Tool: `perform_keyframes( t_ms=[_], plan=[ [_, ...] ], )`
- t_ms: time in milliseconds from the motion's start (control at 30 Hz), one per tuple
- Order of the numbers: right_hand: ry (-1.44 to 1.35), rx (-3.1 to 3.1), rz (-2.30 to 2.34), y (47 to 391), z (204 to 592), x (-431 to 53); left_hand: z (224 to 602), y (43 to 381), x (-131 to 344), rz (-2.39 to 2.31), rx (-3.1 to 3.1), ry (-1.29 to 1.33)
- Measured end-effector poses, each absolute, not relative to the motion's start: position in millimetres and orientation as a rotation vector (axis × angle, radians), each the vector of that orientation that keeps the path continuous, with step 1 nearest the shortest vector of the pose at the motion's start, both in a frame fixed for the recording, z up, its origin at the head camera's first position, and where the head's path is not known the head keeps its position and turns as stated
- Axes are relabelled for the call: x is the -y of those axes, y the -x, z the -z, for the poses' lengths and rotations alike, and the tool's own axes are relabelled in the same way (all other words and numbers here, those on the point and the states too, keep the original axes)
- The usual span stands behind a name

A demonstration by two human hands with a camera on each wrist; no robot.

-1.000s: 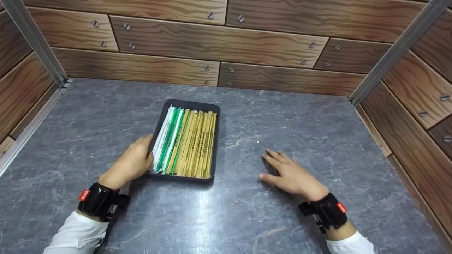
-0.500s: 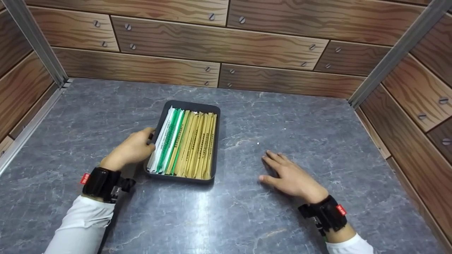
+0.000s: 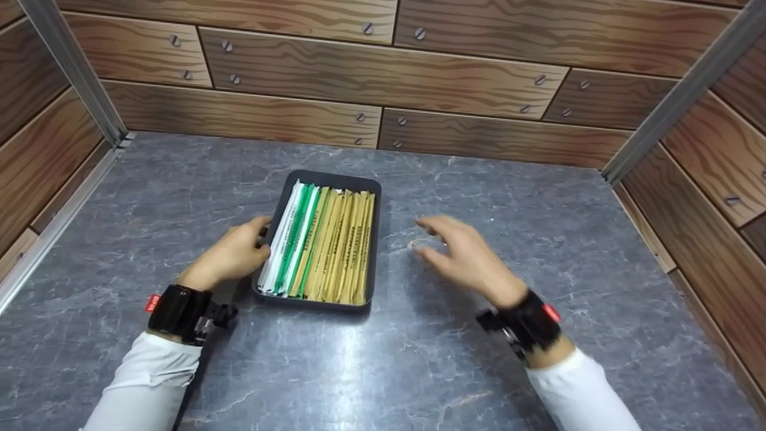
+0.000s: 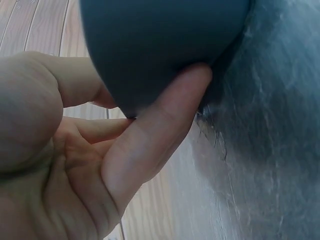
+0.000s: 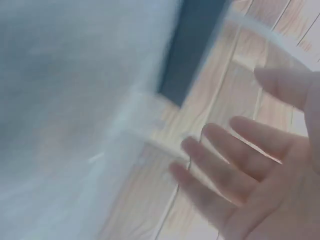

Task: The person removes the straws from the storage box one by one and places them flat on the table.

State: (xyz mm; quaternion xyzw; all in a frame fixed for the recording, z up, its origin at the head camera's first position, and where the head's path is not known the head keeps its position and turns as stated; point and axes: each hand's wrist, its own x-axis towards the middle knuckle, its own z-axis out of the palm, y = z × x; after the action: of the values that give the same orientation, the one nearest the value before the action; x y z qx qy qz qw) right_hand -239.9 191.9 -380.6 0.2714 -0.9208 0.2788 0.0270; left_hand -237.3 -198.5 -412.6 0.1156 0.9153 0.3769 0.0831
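In the head view, a dark tray point(image 3: 376, 251) rests left of centre on a grey marbled tabletop point(image 3: 419, 371). It is filled with slim packets lying side by side lengthwise: white packets point(image 3: 282, 239) along the left, green packets point(image 3: 294, 239) next to them, and tan packets point(image 3: 341, 245) with dark print across the middle and right. The left hand point(image 3: 230, 257) is at the tray's left side, fingers and thumb at the rim. The right hand point(image 3: 473, 260) is right of centre, slightly blurred, well apart from the tray; its thumb and forefinger point left with a gap between them. Both wrists wear black bands with red tags, below white sleeves point(image 3: 146, 383). A wood-patterned wall point(image 3: 359, 72) spans the top of the frame.

In the left wrist view, the tray's dark wall fills the upper middle. The thumb presses flat against it, and a finger passes behind its edge, so the hand pinches the tray.

In the right wrist view, the hand fills the lower right, palm showing, fingers spread apart and holding nothing. A dark strip of the tray shows at upper centre, clear of the fingertips.
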Motion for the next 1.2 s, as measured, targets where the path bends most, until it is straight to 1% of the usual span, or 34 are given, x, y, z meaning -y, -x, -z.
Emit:
perform_keyframes(
  t_ms=[133, 233, 400, 600, 767, 800, 867, 900, 1000, 1033, 1100, 1133, 1200],
  plan=[
    [-0.875, 2.865, -0.888, 257.2, 358.5, -151.7, 413.2, 237.6, 195.1, -1.139, -2.724, -0.326],
    [-0.875, 2.95, -0.853, 270.3, 351.7, -122.4, 413.0, 237.2, 194.3, -1.142, -2.724, -0.321],
    [-0.847, 3.093, -0.746, 289.0, 354.2, -80.0, 412.6, 235.9, 196.2, -1.14, -2.724, -0.311],
    [-0.815, 3.188, -0.611, 300.1, 362.3, -41.9, 413.3, 235.1, 196.9, -1.121, -2.74, -0.318],
    [-0.793, 3.194, -0.503, 307.8, 373.5, -22.0, 413.3, 235.8, 195.3, -1.105, -2.74, -0.309],
    [-0.792, 3.177, -0.501, 316.4, 386.1, -20.3, 413.2, 235.9, 194.9, -1.103, -2.741, -0.312],
    [-0.752, 3.203, -0.489, 317.0, 390.5, -15.6, 413.0, 236.0, 194.2, -1.099, -2.747, -0.319],
    [-0.741, 3.193, -0.486, 324.2, 402.9, -14.2, 412.9, 236.0, 194.1, -1.095, -2.75, -0.32],
    [-0.69, 3.242, -0.444, 322.5, 406.2, -8.1, 412.0, 235.5, 193.6, -1.09, -2.751, -0.318],
    [-0.663, 3.275, -0.414, 314.3, 396.9, -5.4, 411.5, 235.7, 193.7, -1.089, -2.748, -0.312],
    [-0.648, 3.275, -0.387, 312.8, 398.1, -2.4, 410.8, 235.7, 193.6, -1.087, -2.742, -0.297],
    [-0.643, 3.291, -0.355, 304.6, 387.9, -0.5, 410.6, 235.8, 193.7, -1.086, -2.737, -0.291],
    [-0.647, 3.28, -0.349, 302.9, 388.7, 0.9, 409.7, 235.6, 193.7, -1.08, -2.73, -0.276]
  ],
)
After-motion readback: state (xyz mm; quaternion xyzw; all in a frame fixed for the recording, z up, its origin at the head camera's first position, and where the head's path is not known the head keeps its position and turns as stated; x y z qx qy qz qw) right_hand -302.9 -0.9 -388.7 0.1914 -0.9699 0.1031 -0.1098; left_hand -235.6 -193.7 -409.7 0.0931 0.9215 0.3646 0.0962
